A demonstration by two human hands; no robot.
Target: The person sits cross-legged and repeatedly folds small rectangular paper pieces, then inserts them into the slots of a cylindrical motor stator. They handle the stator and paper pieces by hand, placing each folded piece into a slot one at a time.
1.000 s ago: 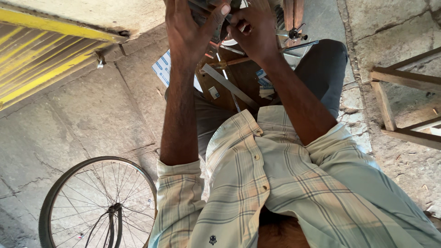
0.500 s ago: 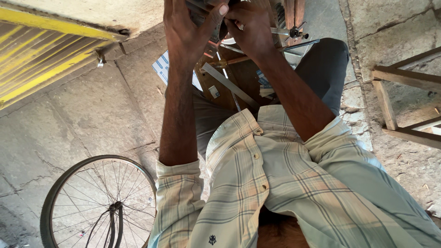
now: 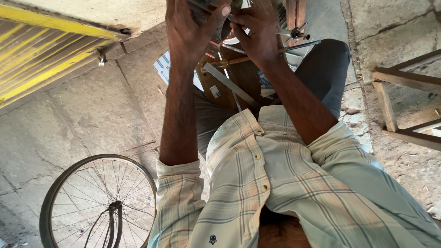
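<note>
Both my hands are raised at the top edge of the view, over my lap. My left hand (image 3: 189, 34) wraps its fingers and thumb around a dark wheel rim (image 3: 207, 6), which the frame mostly cuts off. My right hand (image 3: 257, 33) pinches the same rim from the other side, fingertips nearly meeting my left thumb. Thin metal spokes (image 3: 219, 51) run down from between the hands. Under them lies a brown wooden board (image 3: 241, 76) with a flat metal strip (image 3: 229, 84) on it.
A spoked bicycle wheel (image 3: 98, 202) lies on the cracked concrete floor at lower left. A yellow-striped shutter (image 3: 41, 50) fills the upper left. A wooden frame (image 3: 404, 105) stands at the right. A metal axle part (image 3: 295, 32) and a printed paper (image 3: 163, 68) lie near the board.
My hands stay on the rim and have shifted only slightly. My left thumb has moved a little higher across it.
</note>
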